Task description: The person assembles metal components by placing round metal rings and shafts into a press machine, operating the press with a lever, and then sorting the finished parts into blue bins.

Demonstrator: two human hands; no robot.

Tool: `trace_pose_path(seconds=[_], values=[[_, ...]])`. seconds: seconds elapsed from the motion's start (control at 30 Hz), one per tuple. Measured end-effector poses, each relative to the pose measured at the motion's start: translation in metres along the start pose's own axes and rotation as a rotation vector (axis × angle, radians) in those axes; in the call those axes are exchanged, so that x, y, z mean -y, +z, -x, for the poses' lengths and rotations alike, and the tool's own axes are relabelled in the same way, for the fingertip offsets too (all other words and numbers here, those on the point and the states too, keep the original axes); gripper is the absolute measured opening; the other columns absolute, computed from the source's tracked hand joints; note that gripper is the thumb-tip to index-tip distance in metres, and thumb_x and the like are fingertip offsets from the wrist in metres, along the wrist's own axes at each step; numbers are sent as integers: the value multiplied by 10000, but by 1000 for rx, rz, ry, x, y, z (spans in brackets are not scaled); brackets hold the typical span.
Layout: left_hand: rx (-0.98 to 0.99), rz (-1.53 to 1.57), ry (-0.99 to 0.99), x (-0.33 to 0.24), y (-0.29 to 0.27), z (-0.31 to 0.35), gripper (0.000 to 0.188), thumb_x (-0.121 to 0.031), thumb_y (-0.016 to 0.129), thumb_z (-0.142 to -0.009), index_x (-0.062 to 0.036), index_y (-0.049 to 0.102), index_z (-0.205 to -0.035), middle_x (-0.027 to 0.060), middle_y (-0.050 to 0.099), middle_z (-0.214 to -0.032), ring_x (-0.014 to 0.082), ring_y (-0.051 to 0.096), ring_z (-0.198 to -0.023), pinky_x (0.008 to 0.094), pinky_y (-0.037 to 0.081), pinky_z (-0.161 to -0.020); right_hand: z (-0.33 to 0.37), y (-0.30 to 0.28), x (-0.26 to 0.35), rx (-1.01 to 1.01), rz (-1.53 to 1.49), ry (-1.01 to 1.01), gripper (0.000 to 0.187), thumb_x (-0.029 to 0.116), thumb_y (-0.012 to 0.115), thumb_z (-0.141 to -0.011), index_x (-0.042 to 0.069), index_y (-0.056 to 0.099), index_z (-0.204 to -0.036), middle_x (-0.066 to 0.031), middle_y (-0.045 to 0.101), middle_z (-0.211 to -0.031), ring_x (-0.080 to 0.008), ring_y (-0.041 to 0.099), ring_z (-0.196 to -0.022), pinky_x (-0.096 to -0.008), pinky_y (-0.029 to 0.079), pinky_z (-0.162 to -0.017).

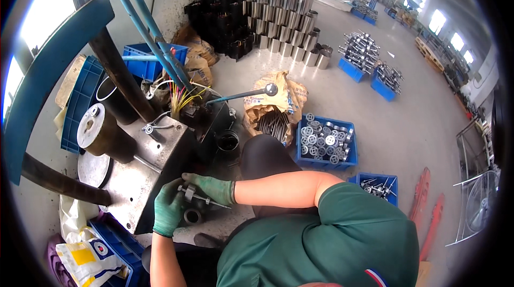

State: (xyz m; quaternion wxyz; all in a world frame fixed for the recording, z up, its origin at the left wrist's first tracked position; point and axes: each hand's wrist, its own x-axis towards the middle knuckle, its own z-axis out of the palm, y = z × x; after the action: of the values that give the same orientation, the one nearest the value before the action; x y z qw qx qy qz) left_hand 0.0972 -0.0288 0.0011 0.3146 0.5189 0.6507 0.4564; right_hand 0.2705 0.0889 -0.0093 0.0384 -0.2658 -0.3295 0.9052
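Note:
My left hand (pixel 168 211), in a green glove, has its fingers closed round one end of a metal shaft with a round hub (pixel 189 193). My right hand (pixel 214 188), gloved the same, curls over the other side of the part, and the thin shaft end sticks out below it to the right. Both hands are in front of the near edge of a press's steel table (pixel 142 172). Just under them is an open metal ring or tube (pixel 193 216). The fingertips are partly hidden by the part.
On the press table stand a steel cylinder (pixel 115 140) and a loose rod (pixel 148 164). A lever with a black knob (pixel 271 89) reaches out beyond it. Paper sack (pixel 270 110) with rods, blue crate (pixel 326 165) of round metal parts and stacked metal cylinders (pixel 284 14) stand on the floor.

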Motion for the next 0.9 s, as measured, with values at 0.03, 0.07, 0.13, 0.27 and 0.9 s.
trace_pose_path(seconds=[0.03,0.07,0.13,0.27,0.9], values=[[25,67,-57,-3,0,0,383,0,635,-931,13,681,-1311,137,724,-1191,229,710,-1039,328,573,-924,0,-2,-1,-10,51,-17,487,608,540,-1067,145,678,-1007,-20,698,-804,-141,615,-548,-263,473,-449],[51,198,-122,-9,-1,-1,352,-26,648,-950,30,685,-1296,118,754,-1118,188,706,-995,318,573,-907,-2,-4,-3,-17,105,-31,476,600,535,-1073,149,678,-1020,-13,695,-800,-134,607,-540,-266,470,-440],[52,224,-163,-13,-7,-5,320,-44,691,-933,41,697,-1241,120,757,-1093,166,697,-965,315,587,-853,-9,2,-2,5,152,-63,391,519,546,-1101,150,673,-1068,8,702,-864,-114,637,-638,-266,528,-538],[-89,26,-105,-2,-8,-9,235,-60,743,-877,3,725,-1103,111,735,-1020,201,715,-909,334,599,-803,-30,-9,-21,-34,106,-446,490,247,711,-1054,24,545,-1457,-45,689,-1208,-114,674,-952,-285,578,-856],[-213,-140,111,2,7,1,251,-10,769,-817,-2,723,-1063,107,696,-998,215,700,-900,337,578,-832,-26,-31,2,-10,858,-171,519,185,761,-863,8,656,-1339,-145,768,-1156,-221,729,-1011,-340,575,-900]])
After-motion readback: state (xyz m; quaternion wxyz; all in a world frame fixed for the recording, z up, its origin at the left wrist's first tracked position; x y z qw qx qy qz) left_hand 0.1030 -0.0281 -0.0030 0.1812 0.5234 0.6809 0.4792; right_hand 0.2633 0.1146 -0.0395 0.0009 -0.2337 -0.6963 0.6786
